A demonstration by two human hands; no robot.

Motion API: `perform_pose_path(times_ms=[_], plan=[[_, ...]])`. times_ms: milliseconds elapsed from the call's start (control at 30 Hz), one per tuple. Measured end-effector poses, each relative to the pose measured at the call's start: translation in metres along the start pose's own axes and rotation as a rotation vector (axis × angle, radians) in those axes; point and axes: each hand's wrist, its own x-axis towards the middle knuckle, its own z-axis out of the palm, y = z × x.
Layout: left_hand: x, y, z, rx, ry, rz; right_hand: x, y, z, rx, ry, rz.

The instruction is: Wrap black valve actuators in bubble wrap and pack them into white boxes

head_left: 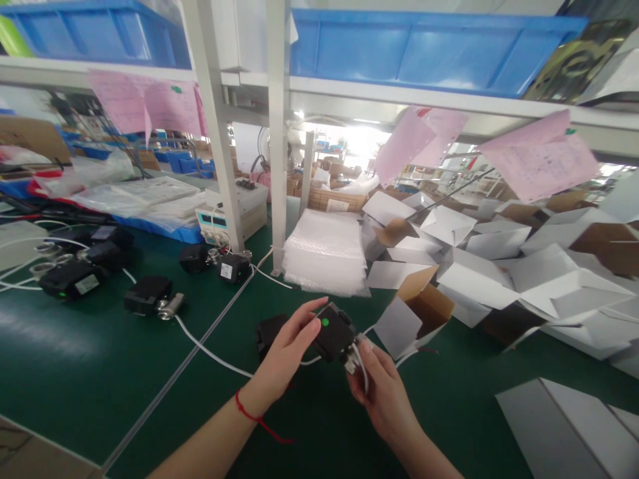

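Between my hands, above the green table, is a motorized valve (337, 332) with a black housing, a green dot sticker, a metal valve body and a white cable. My left hand (294, 339), a red string on its wrist, grips the housing from the left, fingers over its upper edge. My right hand (377, 379) is closed around the metal end and the cable; some of its fingers are hidden. Partly behind my left hand lies another black unit (267, 332). An open white box (424, 313) with a brown inside stands just beyond my right hand.
More motorized valves (150, 296) with white cables lie to the left. A stack of bubble-wrap bags (324, 253) sits by the shelf post (278, 133). Many open white boxes (499, 266) crowd the right. A closed white box (564, 426) is near right. Blue bins (424, 50) rest on the shelf above.
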Motion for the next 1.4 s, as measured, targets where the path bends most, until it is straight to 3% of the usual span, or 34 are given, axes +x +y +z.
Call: perform_pose_path(times_ms=[100, 200, 300, 367, 500, 567, 667, 767, 800, 900, 967, 1033, 1133, 1200, 1267, 1333, 1400], plan=[[-0.002, 0.005, 0.001, 0.024, -0.101, 0.058, 0.003, -0.002, -0.004, 0.014, -0.008, 0.001], [-0.006, 0.014, 0.006, 0.063, -0.248, 0.069, 0.006, -0.004, -0.005, 0.12, -0.111, 0.148], [-0.009, 0.022, 0.008, 0.169, -0.207, 0.088, 0.007, -0.012, -0.009, 0.054, -0.181, 0.269], [-0.009, 0.025, 0.006, 0.124, -0.132, 0.071, 0.008, -0.022, -0.015, -0.132, -0.191, 0.163], [-0.007, 0.028, 0.001, -0.142, -0.071, -0.088, 0.014, -0.036, -0.03, -0.706, -0.183, -0.441], [-0.007, 0.027, 0.001, -0.236, -0.094, -0.139, 0.017, -0.032, -0.03, -0.917, -0.164, -0.595], [-0.007, 0.024, 0.003, -0.273, -0.1, -0.135, 0.012, -0.022, -0.016, -1.02, -0.328, -0.586], [-0.006, 0.024, -0.002, -0.014, 0.045, 0.013, -0.003, -0.03, -0.003, -0.966, -0.586, -0.481], [-0.005, 0.025, -0.004, 0.109, 0.087, 0.072, -0.006, -0.037, -0.003, -0.914, -0.608, -0.412], [-0.004, 0.03, -0.008, 0.318, 0.023, 0.127, -0.005, -0.054, -0.018, -0.718, -0.415, -0.305], [-0.007, 0.031, -0.005, 0.292, -0.134, 0.068, 0.007, -0.052, -0.032, -0.668, -0.252, -0.288], [-0.01, 0.03, 0.001, 0.197, -0.228, -0.01, 0.02, -0.04, -0.038, -0.711, -0.223, -0.281], [-0.011, 0.025, 0.005, 0.032, -0.095, -0.084, 0.022, -0.024, -0.026, -0.782, -0.424, -0.246], [-0.007, 0.024, 0.002, 0.035, 0.098, -0.004, 0.011, -0.024, -0.009, -0.817, -0.558, -0.225], [-0.003, 0.024, -0.004, 0.174, 0.222, 0.139, -0.005, -0.033, 0.005, -0.845, -0.603, -0.224], [-0.002, 0.027, -0.008, 0.309, 0.207, 0.22, -0.015, -0.046, 0.007, -0.841, -0.514, -0.27], [-0.004, 0.03, -0.008, 0.333, 0.088, 0.198, -0.015, -0.055, -0.001, -0.82, -0.336, -0.351]])
